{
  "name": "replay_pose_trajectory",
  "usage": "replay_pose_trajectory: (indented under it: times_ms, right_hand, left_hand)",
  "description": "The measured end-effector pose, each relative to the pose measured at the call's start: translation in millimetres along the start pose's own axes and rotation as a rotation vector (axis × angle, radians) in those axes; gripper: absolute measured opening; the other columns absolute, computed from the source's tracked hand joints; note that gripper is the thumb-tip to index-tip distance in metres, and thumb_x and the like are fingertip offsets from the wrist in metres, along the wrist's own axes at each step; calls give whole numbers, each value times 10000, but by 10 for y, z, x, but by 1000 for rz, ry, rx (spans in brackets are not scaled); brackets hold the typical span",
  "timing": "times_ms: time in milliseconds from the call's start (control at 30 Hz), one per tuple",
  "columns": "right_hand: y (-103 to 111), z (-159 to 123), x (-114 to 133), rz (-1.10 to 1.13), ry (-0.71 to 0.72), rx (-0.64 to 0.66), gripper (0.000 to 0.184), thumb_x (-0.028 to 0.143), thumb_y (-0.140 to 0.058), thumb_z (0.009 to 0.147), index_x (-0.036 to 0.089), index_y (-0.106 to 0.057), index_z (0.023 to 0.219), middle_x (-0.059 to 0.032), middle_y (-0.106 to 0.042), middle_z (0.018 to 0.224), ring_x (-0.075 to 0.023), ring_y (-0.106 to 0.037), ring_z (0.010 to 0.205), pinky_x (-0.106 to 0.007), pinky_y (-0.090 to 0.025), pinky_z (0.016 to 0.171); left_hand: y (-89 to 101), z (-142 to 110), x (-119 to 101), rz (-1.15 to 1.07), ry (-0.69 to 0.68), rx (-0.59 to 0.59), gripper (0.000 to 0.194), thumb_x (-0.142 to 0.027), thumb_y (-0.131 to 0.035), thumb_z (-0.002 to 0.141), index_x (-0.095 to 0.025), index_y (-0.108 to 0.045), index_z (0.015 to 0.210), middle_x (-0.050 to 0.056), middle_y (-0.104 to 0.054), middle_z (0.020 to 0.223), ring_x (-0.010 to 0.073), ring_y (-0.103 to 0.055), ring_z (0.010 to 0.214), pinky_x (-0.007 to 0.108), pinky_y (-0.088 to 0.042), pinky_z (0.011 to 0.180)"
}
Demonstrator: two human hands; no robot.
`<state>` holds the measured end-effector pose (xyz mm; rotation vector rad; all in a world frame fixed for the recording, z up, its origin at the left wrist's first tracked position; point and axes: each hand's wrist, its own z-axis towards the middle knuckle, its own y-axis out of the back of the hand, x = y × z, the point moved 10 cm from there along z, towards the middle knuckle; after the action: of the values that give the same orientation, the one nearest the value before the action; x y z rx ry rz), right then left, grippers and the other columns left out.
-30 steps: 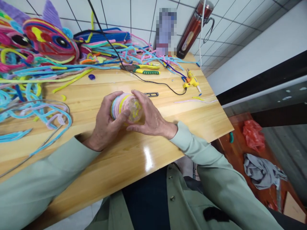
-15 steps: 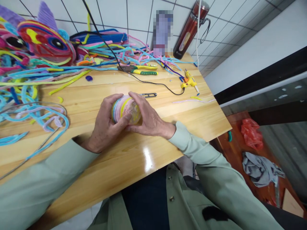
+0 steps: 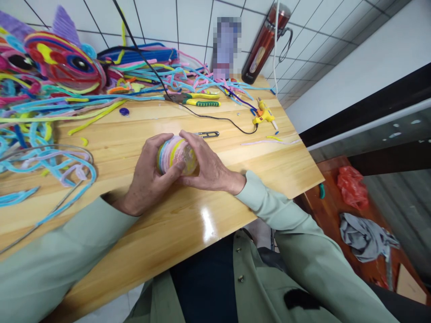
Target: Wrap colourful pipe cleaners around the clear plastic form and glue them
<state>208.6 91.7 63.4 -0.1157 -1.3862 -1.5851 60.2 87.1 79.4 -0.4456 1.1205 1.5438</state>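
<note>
Ball (image 3: 166, 154), its side banded in pastel stripes, sits over the bench (image 3: 188, 229), grasped between the left hand (image 3: 144, 181) and right hand (image 3: 212, 168). Light, even finger pressure should steady it without shifting the bands or denting the clear end.

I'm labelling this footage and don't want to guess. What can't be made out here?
All in the head view:
- striped round object: parts behind the left hand and right hand
- small black tool: one end, hidden by the right hand
- upright item by the wall: blurred by pixelation
- pink figure: cut off by the left edge
- flask: lettering too small
</note>
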Motion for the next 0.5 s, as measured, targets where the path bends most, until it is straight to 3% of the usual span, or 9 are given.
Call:
replay_pose_trajectory:
  times_ms: [167,267,400,500]
  right_hand:
    - [-23,15,0,-22,-23,39,1266,816,-838,812,267,-224,1773,-146,-406,1846,-385,-403,1706,-625,-363,1439]
    - [-23,3,23,-43,-22,43,1182,753,-802,892,265,-188,1776,-145,-400,1845,-367,-392,1710,-616,-362,1439]
    - [36,-39,125,-63,70,-36,1030,655,-718,1016,232,-164,1775,-189,-435,1797,-338,-413,1694,-569,-378,1427]
    - [47,-55,170,-64,145,-75,1024,671,-693,1037,189,-162,1768,-233,-449,1759,-342,-439,1669,-571,-404,1403]
  left_hand:
    - [1,0,18,-10,1,-7,629,-600,-791,1003,-324,-583,1529,87,-640,1512,391,-631,1383,644,-536,1234]
    - [-7,-6,17,3,-23,-9,633,-585,-780,1015,-324,-570,1553,91,-640,1522,384,-634,1396,632,-535,1238]
    - [-4,-11,-22,94,-70,-27,615,-582,-708,1064,-277,-548,1574,126,-656,1498,355,-661,1388,586,-568,1203]
    - [-1,-1,-35,122,-72,-22,616,-561,-719,1062,-258,-553,1572,141,-659,1501,349,-667,1395,573,-571,1208]
